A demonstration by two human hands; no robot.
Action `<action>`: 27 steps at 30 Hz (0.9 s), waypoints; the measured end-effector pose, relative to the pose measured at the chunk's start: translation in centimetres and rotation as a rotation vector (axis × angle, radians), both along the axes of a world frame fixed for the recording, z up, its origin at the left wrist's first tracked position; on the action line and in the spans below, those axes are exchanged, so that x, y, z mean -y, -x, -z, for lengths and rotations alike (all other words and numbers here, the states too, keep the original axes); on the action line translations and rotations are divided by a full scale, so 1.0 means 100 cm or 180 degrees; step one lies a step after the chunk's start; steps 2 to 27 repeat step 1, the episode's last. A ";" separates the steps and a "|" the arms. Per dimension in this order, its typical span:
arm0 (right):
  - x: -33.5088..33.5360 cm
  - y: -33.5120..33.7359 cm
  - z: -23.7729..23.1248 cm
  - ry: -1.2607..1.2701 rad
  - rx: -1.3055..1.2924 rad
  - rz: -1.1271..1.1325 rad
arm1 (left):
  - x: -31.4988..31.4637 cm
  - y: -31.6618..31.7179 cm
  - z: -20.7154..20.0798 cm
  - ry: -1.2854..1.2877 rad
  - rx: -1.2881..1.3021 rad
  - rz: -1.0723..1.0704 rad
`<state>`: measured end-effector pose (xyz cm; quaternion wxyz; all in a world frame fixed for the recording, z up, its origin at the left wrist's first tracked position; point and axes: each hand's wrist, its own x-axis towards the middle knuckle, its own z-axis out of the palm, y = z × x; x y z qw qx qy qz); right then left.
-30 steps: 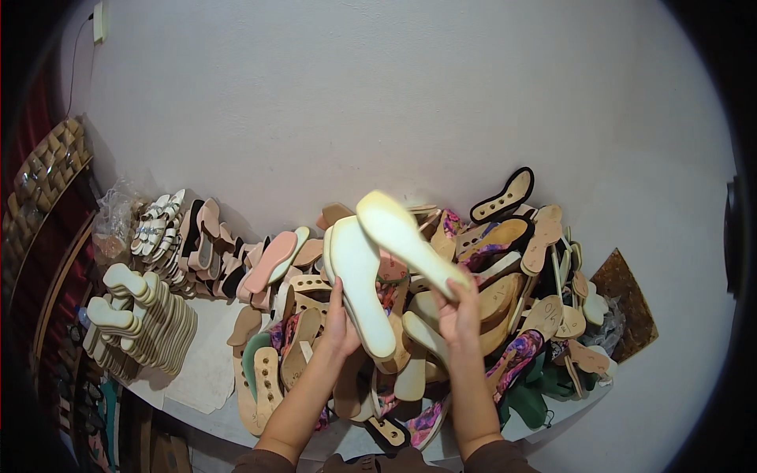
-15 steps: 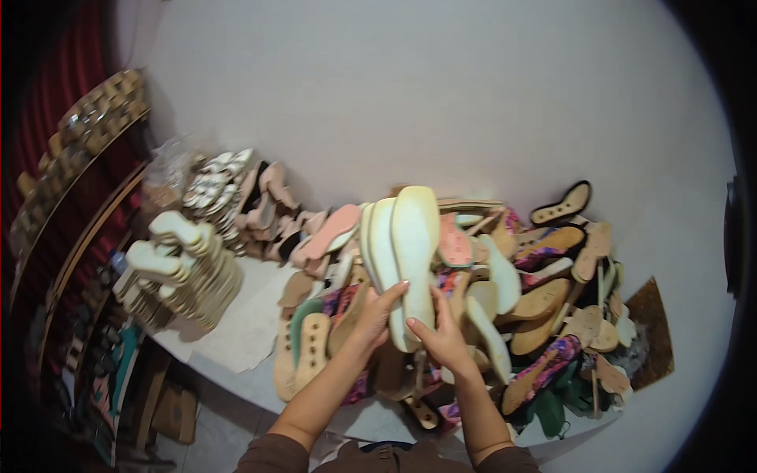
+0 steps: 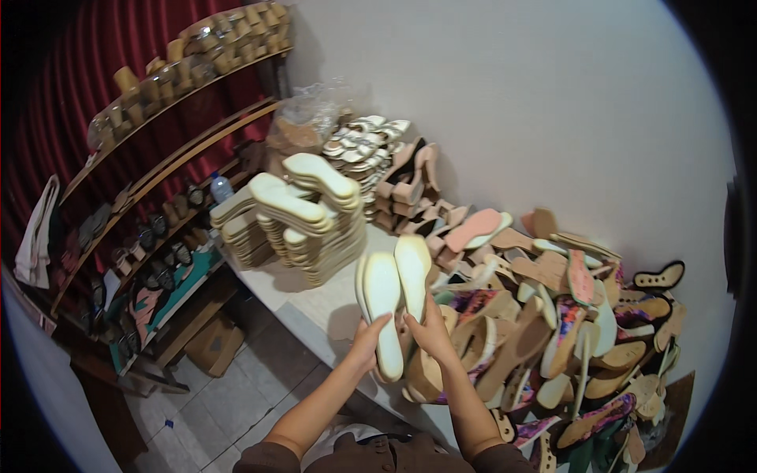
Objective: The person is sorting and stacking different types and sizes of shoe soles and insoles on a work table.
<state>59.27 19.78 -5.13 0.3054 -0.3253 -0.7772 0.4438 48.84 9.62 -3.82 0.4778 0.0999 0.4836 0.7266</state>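
My left hand (image 3: 367, 344) grips a pair of pale cream shoe soles (image 3: 380, 296), stacked with their edges slightly offset. In my right hand (image 3: 430, 331) is another cream sole (image 3: 413, 272), tilted the other way and close beside the pair. Both thumbs lie on the soles' faces, and the hidden fingers curl behind. Beyond them on the table (image 3: 303, 296) stand tall piles of similar cream soles (image 3: 290, 201). To the right of my hands spreads a heap of loose shoe parts, with a pink sole (image 3: 473, 229) and a tan sole (image 3: 516, 347) among them.
White strappy sandals (image 3: 367, 150) and pink heeled sandals (image 3: 410, 177) are stacked against the wall. At left, a shelf rack (image 3: 173, 169) holds wooden heels and shoes before a red curtain (image 3: 59, 102). A cardboard box (image 3: 214, 347) sits on the tiled floor.
The view has swung left, bringing the cream piles and the rack nearer the middle. The soles, bunched together before, are now parted between my two hands.
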 end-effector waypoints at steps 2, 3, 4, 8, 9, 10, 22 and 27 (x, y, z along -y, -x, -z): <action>0.002 0.018 0.006 0.0087 0.0118 -0.0142 | 0.015 0.010 0.007 0.0163 -0.0132 0.0080; 0.002 0.018 0.006 0.0087 0.0118 -0.0142 | 0.015 0.010 0.007 0.0163 -0.0132 0.0080; 0.002 0.018 0.006 0.0087 0.0118 -0.0142 | 0.015 0.010 0.007 0.0163 -0.0132 0.0080; 0.002 0.018 0.006 0.0087 0.0118 -0.0142 | 0.015 0.010 0.007 0.0163 -0.0132 0.0080; 0.002 0.018 0.006 0.0087 0.0118 -0.0142 | 0.015 0.010 0.007 0.0163 -0.0132 0.0080; 0.002 0.018 0.006 0.0087 0.0118 -0.0142 | 0.015 0.010 0.007 0.0163 -0.0132 0.0080; 0.002 0.018 0.006 0.0087 0.0118 -0.0142 | 0.015 0.010 0.007 0.0163 -0.0132 0.0080; 0.002 0.018 0.006 0.0087 0.0118 -0.0142 | 0.015 0.010 0.007 0.0163 -0.0132 0.0080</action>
